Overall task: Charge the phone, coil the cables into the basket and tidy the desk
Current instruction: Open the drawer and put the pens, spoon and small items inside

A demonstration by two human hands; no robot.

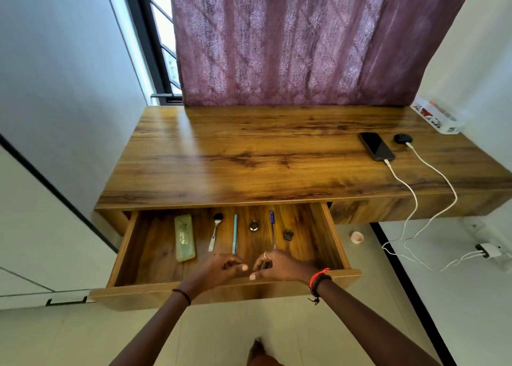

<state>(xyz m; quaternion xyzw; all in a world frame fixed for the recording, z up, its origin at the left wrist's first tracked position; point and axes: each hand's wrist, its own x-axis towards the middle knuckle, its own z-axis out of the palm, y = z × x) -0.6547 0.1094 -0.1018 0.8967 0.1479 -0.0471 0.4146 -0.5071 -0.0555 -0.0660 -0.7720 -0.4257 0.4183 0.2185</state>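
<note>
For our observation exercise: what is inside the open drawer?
In the drawer: green case, spoon, blue pen, padlock, screwdriver, small dark item. The left hand and right hand hide some of its floor.

Your desk (249,155) is wood grain with a glossy finish, catching glare at centre left. The drawer (155,243) below looks like the same wood, just duller. The curtain (291,38) up top is printed cloth. The phone (376,146) has a glossy black face, the spoon (215,234) is shiny metal, and the cable (412,196) is smooth and white.
</note>
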